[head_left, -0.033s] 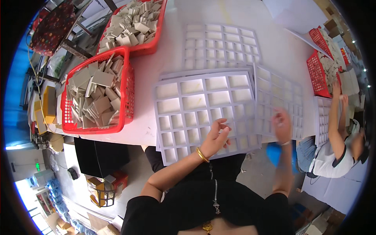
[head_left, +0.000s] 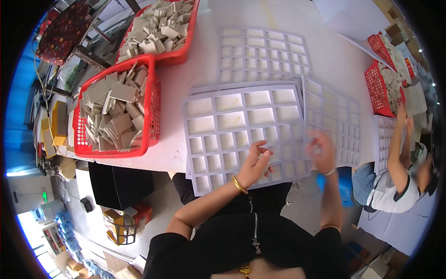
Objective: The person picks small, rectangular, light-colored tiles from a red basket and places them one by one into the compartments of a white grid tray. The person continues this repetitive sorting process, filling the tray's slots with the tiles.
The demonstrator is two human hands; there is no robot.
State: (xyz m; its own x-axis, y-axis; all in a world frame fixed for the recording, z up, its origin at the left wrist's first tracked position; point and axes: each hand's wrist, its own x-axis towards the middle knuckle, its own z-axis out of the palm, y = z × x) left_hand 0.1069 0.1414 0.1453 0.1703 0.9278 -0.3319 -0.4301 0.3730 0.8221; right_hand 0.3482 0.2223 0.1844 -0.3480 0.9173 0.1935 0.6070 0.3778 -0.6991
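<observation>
A white tray (head_left: 200, 108) divided into many rectangular compartments lies at the near edge of the table, on top of other trays. Over its lower middle is my left hand (head_left: 255, 165), fingers loosely bent and apart, with nothing visible in them. My right hand (head_left: 321, 152) hovers by the tray's right edge, smeared by motion, so its fingers and anything in them cannot be made out. Beneath and beside it, a second compartment tray (head_left: 331, 106) sits at a slant. Farther back rests another compartment tray (head_left: 265, 55).
On the left stand a red basket (head_left: 152, 100) and a farther red basket (head_left: 188, 39), both heaped with grey-beige flat pieces. At right, a co-worker (head_left: 395, 190) reaches toward another red basket (head_left: 375, 88), beside a compartment tray (head_left: 383, 139). The table's near edge (head_left: 160, 166) runs below.
My right hand has moved left, from above the slanted tray toward the front tray's right edge. My left hand stays in nearly the same place.
</observation>
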